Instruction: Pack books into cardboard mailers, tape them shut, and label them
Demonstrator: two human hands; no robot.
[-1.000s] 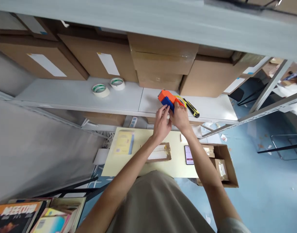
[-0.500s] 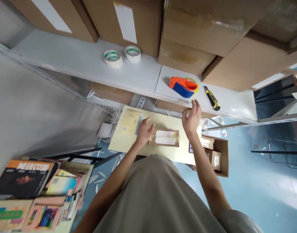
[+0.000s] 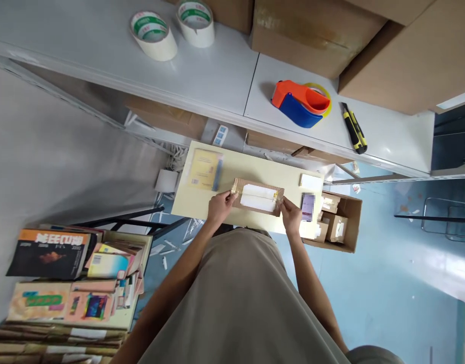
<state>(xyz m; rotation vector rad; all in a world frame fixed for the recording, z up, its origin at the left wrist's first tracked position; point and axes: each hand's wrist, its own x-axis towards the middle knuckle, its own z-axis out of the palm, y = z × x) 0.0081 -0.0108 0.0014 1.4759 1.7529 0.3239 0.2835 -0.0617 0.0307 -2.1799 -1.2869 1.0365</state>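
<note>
A flat brown cardboard parcel (image 3: 238, 203) with a white label and shiny clear tape at both ends is over the pale yellow table (image 3: 232, 165). My left hand (image 3: 219, 206) pinches its left end. At the opposite end, my right hand (image 3: 291, 215) has its fingers closed on the right edge. To the left lies a yellow book (image 3: 203, 169) with a blue edge. A phone (image 3: 307, 207) rests right of my right hand, below a small white pad (image 3: 310, 181).
Above the table runs a grey shelf (image 3: 224, 81) with tape rolls (image 3: 156, 43), an orange and blue tape dispenser (image 3: 302, 103), a box cutter (image 3: 353, 129) and large cartons (image 3: 293, 55). An open carton (image 3: 348, 222) of parcels stands right; stacked books (image 3: 50, 253) sit lower left.
My right hand has come down from the shelf edge to the parcel's right end. My left hand has closed on its left end. The view has tilted lower, showing the phone more fully.
</note>
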